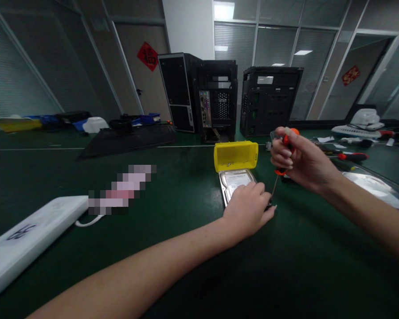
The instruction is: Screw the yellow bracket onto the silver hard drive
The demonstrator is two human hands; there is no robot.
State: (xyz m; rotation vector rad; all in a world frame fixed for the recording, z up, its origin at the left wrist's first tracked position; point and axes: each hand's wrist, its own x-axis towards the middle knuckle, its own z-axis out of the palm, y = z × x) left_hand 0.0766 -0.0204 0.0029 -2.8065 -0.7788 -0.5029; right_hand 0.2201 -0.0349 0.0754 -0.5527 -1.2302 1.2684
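A dark green tabletop (pixel 186 248) spreads across the view, crossed near its far side by a thin pale line. On it, near the middle, lies a hard drive (pixel 234 180), label up, just in front of a yellow bin (pixel 219 158) with a few tiny pieces inside. The left hand (pixel 248 206) lies over the drive's near part, fingers bent; its underside is hidden, so how firmly it grips cannot be told. The right hand (pixel 294 155) is closed round an orange-and-black screwdriver (pixel 275 187), shaft slanting down to the drive's right edge.

Behind stand three black computer cases (pixel 272 102), left of which lies a black mat (pixel 129 141). A long white block (pixel 36 235) fills the near left; a red-and-black-handled tool (pixel 354 157) lies right. Beyond are a white column (pixel 188 26), blind-covered glass partitions (pixel 234 40) and a door (pixel 128 44) bearing a red paper diamond (pixel 148 56).
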